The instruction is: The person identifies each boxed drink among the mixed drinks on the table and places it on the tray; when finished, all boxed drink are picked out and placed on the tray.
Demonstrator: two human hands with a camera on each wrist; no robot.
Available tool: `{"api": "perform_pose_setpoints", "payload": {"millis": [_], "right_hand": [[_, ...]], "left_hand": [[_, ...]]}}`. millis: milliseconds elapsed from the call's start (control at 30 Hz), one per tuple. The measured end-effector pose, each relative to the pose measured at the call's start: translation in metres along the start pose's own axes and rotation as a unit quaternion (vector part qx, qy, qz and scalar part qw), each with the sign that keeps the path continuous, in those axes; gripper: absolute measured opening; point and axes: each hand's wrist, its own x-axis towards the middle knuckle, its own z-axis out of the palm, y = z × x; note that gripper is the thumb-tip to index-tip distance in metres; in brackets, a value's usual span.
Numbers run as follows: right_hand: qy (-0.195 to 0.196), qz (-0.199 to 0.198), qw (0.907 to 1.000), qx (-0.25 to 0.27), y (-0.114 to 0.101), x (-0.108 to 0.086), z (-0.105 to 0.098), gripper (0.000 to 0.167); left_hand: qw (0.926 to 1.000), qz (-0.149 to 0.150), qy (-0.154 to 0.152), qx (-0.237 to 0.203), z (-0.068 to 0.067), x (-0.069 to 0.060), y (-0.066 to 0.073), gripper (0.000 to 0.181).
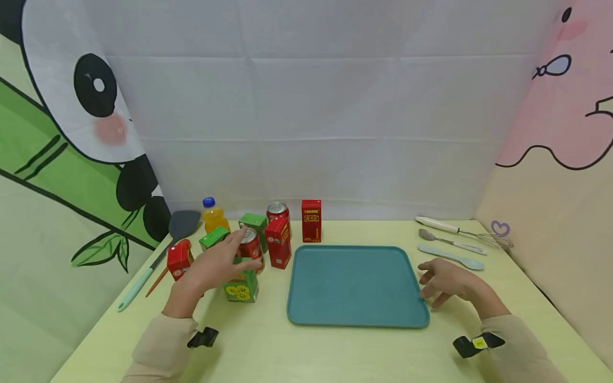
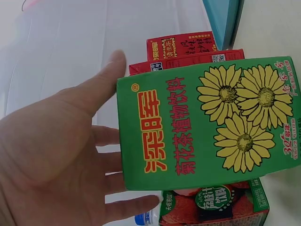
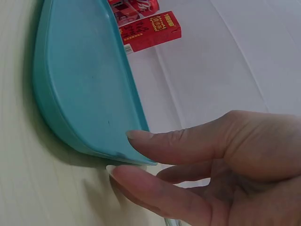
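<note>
"How do the fingers lie?"

"The left hand (image 1: pixel 215 270) is spread wide, thumb well off the fingers. The right hand (image 1: pixel 450 279) leaves a narrow gap between thumb and forefinger."

"What's close to them?"

"A smooth, boxy green carton (image 1: pixel 241 289) with yellow flowers, just beside the left hand; I can't tell whether they touch. The blue-green tray (image 1: pixel 356 287), a shallow rounded rectangle, has its right edge right by the right fingertips."

"And beyond?"

"Shiny metal cans (image 1: pixel 253 249), a pale yellow table (image 1: pixel 335 354), a creased whitish backdrop (image 1: pixel 325 101), cartoon-printed sides."
</note>
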Motion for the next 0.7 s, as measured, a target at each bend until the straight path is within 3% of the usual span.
{"api": "perform_pose_setpoints", "payload": {"millis": [300, 567, 700], "right_hand": [[-0.01, 0.011, 0.9996, 0.022, 0.003, 0.005, 0.006, 0.079], [-0.007, 0.015, 0.9997, 0.019, 0.006, 0.008, 0.006, 0.073], [-0.011, 0.01, 0.9996, 0.025, 0.006, 0.009, 0.006, 0.07]], "left_hand": [[0.9986, -0.006, -0.006, -0.052, -0.006, -0.003, -0.002, 0.109], [0.9994, -0.017, 0.023, -0.02, -0.009, -0.01, 0.003, 0.091], [0.999, -0.039, 0.011, -0.019, -0.009, -0.01, 0.004, 0.097]]}}
